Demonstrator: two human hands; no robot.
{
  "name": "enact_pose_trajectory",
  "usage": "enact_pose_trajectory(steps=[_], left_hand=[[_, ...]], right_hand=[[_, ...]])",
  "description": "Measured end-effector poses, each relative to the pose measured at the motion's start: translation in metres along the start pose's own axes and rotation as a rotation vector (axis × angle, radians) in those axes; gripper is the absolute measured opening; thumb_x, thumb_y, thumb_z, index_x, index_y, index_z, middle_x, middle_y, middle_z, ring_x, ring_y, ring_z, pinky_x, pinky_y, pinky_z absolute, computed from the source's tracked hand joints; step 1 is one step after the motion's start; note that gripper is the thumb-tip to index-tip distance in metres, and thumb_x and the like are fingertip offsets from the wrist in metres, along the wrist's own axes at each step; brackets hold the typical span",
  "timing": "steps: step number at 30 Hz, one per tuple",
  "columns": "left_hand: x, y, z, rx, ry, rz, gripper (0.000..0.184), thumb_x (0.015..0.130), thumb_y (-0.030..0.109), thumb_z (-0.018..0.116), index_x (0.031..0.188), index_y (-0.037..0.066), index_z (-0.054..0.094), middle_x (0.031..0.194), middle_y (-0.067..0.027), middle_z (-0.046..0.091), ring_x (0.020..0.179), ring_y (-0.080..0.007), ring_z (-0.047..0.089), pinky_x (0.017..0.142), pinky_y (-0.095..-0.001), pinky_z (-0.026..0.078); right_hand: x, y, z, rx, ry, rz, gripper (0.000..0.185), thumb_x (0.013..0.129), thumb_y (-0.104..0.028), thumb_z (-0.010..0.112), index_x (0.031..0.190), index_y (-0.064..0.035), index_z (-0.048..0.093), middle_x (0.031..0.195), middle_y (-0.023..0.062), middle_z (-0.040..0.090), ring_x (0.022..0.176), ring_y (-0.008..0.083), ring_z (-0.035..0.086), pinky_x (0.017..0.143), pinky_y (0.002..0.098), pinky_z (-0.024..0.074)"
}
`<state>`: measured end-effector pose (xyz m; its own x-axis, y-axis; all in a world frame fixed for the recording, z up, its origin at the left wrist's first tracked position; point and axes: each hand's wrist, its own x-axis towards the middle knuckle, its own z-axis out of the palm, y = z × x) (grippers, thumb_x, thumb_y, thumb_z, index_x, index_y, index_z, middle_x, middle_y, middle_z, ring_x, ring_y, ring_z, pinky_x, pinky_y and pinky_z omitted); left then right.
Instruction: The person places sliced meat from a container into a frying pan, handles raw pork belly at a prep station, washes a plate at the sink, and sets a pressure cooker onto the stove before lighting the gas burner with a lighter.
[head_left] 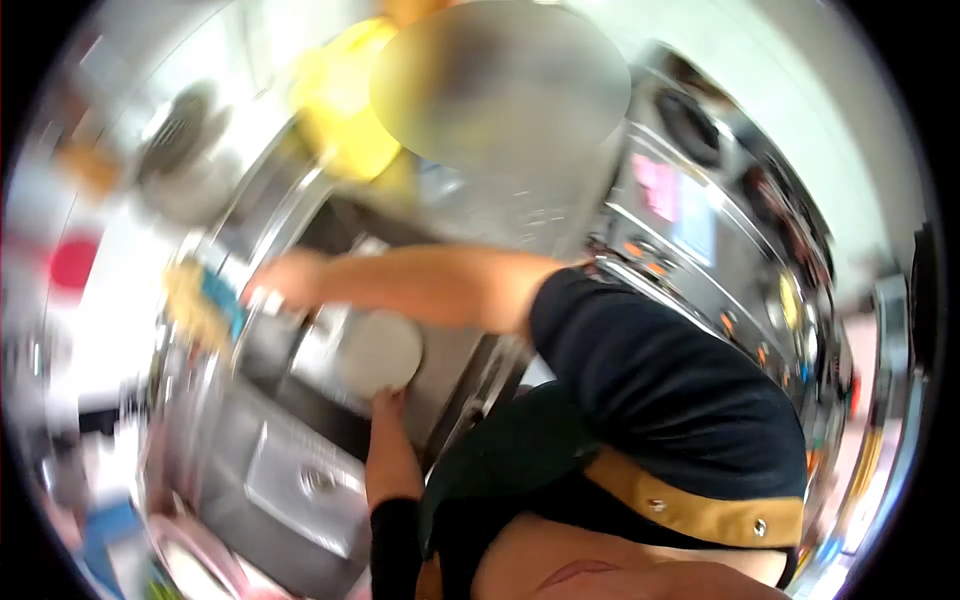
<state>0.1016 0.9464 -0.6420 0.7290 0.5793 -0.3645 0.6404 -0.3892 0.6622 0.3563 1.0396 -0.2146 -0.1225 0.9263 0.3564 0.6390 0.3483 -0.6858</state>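
Observation:
My left hand (388,402) grips the near edge of a pale round disc, perhaps a plate or lid (382,352), held over the metal sink area. My right arm stretches across above it to the left. My right hand (285,280) is smeared by motion close to a teal and tan item (205,302) at the sink's far edge, possibly a sponge or cloth. Whether my right fingers touch or hold that item cannot be made out.
A steel sink basin (285,415) with a drain lies at lower left. A large round grey surface (500,85) and a yellow item (355,105) stand at the top. On the right runs a stove (690,230) with knobs, a pink cloth and a black pan ring.

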Motion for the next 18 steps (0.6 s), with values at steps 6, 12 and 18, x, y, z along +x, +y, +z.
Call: enact_pose_trajectory(steps=[6, 12, 18], left_hand=[[-0.012, 0.059, -0.044, 0.295, -0.375, -0.077, 0.043, 0.082, 0.037, 0.048, 0.096, -0.003, 0.058, 0.094, -0.0219, 0.058, 0.09, -0.0362, 0.054, 0.078, -0.0391, 0.044], [0.046, 0.064, -0.085, 0.421, -0.13, -0.082, 0.029, 0.08, 0.024, 0.048, 0.091, -0.002, 0.057, 0.091, -0.0147, 0.058, 0.085, -0.031, 0.055, 0.068, -0.042, 0.046], [0.12, 0.056, -0.16, 1.051, 0.078, 0.408, 0.028, 0.081, 0.021, 0.042, 0.099, 0.003, 0.056, 0.097, -0.012, 0.058, 0.09, -0.0297, 0.055, 0.072, -0.0451, 0.044]], right_hand=[[-0.046, 0.016, -0.025, 0.019, -0.051, -0.012, 0.031, 0.079, -0.014, 0.047, 0.11, -0.0151, 0.051, 0.092, 0.0095, 0.058, 0.084, 0.0275, 0.056, 0.066, 0.0384, 0.0461], [-0.243, 0.057, -0.093, 0.033, 0.014, 0.035, 0.04, 0.075, -0.011, 0.056, 0.114, -0.0051, 0.047, 0.111, 0.0142, 0.05, 0.103, 0.0316, 0.046, 0.086, 0.04, 0.038], [-0.43, 0.055, -0.134, 0.0, 0.269, 0.651, 0.03, 0.078, -0.021, 0.054, 0.105, -0.0085, 0.055, 0.099, 0.0135, 0.058, 0.087, 0.0272, 0.058, 0.076, 0.0371, 0.0453]])
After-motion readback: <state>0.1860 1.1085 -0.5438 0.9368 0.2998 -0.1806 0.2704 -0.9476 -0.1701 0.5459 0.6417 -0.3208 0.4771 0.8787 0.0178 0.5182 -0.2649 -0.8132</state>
